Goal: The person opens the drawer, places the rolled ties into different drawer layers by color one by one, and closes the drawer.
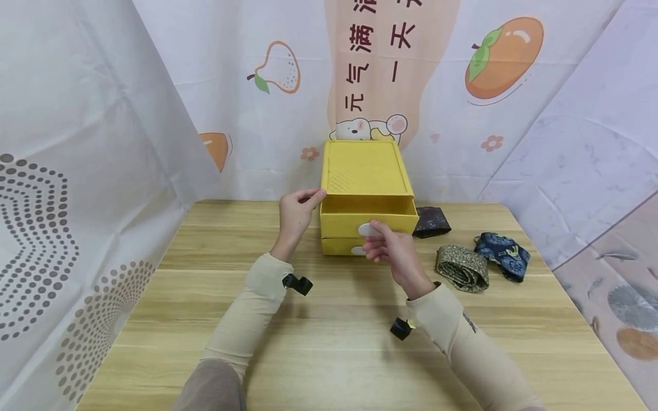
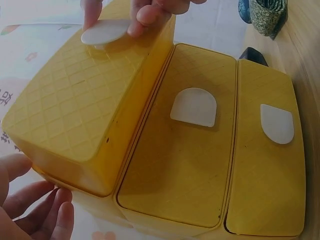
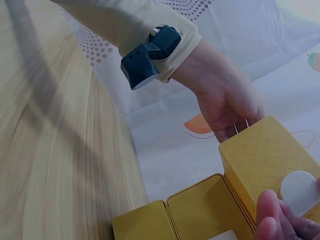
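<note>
A yellow drawer box [image 1: 366, 165] stands at the back of the wooden table [image 1: 329, 342]. Its top drawer [image 1: 368, 216] is pulled out toward me. My right hand [image 1: 372, 229] pinches the white tab [image 1: 367, 229] on that drawer's front; the left wrist view shows the tab [image 2: 104, 31] between those fingers [image 2: 145, 11]. My left hand [image 1: 315, 197] rests its fingertips against the box's upper left corner, the fingers [image 2: 37, 207] fairly straight. The right wrist view shows that left hand [image 3: 227, 107] behind the drawer [image 3: 265, 160]. Two lower drawers [image 2: 175, 165] [image 2: 265, 170] are closed.
Three rolled ties lie right of the box: a dark one [image 1: 432, 221], an olive patterned one [image 1: 461, 267] and a blue one [image 1: 501, 255]. Printed cloth walls [image 1: 87, 171] enclose the table on the left, back and right.
</note>
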`<action>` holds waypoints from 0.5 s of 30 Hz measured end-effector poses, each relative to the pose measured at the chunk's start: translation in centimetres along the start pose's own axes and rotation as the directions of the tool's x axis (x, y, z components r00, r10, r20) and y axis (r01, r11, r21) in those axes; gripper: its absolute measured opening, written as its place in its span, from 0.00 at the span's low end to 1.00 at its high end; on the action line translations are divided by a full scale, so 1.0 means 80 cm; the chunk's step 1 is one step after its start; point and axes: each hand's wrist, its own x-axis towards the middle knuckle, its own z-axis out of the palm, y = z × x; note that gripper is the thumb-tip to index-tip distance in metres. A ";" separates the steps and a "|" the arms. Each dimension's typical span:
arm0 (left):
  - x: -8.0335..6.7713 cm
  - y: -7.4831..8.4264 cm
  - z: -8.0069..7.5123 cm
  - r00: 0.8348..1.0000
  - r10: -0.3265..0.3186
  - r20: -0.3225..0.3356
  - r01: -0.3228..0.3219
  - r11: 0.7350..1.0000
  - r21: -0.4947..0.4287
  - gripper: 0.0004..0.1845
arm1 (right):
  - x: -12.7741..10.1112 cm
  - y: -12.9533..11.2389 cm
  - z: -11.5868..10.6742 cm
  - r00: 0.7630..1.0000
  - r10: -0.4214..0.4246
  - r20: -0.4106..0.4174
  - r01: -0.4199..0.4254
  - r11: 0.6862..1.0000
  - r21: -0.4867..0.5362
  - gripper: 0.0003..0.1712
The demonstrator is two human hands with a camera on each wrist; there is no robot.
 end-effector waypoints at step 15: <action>0.000 -0.001 0.002 1.000 0.014 -0.019 -0.013 1.000 0.020 0.16 | -0.016 0.004 0.000 1.000 -0.019 -0.022 0.019 1.000 0.004 0.29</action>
